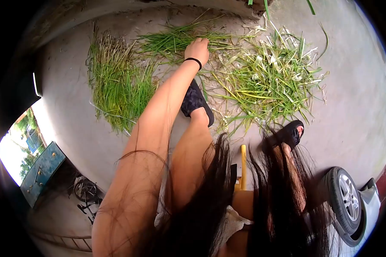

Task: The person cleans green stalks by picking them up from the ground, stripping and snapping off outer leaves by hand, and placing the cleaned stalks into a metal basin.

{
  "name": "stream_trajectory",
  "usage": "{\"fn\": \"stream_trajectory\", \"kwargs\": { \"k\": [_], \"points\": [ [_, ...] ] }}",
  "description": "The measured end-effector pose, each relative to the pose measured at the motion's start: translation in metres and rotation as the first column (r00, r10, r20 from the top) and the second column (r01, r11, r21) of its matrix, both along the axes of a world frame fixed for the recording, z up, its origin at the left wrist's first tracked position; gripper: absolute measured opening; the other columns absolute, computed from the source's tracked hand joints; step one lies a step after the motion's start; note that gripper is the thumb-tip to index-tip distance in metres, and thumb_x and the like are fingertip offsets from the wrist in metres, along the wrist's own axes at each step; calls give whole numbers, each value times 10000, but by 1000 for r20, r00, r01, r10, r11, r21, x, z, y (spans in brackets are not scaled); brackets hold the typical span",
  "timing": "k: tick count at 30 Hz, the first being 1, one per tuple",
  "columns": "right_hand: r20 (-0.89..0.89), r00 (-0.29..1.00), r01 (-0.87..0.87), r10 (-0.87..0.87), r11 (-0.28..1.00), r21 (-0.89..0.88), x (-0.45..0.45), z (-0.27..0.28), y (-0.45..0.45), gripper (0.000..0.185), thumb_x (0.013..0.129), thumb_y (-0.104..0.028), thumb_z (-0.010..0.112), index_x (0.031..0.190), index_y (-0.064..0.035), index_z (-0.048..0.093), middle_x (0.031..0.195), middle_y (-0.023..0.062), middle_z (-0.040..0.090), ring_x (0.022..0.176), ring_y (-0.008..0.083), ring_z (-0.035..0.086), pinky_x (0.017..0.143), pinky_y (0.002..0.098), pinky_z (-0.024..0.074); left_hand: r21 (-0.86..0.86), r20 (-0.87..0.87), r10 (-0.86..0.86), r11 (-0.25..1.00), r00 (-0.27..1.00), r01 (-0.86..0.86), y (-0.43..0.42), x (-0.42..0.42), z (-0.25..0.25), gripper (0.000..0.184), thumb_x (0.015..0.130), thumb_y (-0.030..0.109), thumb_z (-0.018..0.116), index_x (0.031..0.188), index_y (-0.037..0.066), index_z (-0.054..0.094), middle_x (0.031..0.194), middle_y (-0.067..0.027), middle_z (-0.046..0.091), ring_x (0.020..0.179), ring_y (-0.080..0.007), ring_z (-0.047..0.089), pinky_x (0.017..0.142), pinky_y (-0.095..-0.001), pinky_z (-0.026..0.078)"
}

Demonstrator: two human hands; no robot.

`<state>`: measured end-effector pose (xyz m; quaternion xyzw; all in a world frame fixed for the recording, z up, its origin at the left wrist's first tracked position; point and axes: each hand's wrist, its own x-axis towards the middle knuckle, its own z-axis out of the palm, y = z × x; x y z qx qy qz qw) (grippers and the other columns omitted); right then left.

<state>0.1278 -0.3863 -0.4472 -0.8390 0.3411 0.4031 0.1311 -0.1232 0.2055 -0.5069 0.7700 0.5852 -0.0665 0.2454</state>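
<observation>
Grass stalks [169, 40] lie under my left hand [197, 50], near floor's [68, 85] far edge; fingers mostly hidden, can't tell whether I grip. Right hand out of view. Sloppy pull could drag stalks into neighbouring tangled heap [270, 81]; dangling hair [216, 180] could block sight.

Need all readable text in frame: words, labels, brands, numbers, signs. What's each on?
None readable.
Wheel: hub too small to tell if marked.
Near sandal: patterned strap, no legible lettering.
Loose green stalks: no label visible.
</observation>
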Motion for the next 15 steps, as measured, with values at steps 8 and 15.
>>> {"fn": "stream_trajectory", "kwargs": {
  "k": [8,15],
  "points": [
    [-7,1000,-18,17,1000,-24,1,1,-3,385,856,-290,544,1076,15,465,899,119,545,772,210,547,632,303,458,247,-71,-171,951,983,184,-13,2,-13,253,742,98,580,994,113,604,949,-55,506,957,-234,485,847,-357,389],
    [-7,1000,-26,26,999,-27,2,0,-5,387,857,-293,543,1078,15,464,908,119,547,781,208,549,639,302,458,275,-115,-172,941,978,198,-11,-3,-31,156,722,115,577,875,103,607,931,-60,528,949,-236,501,814,-359,400]
  ]
}}
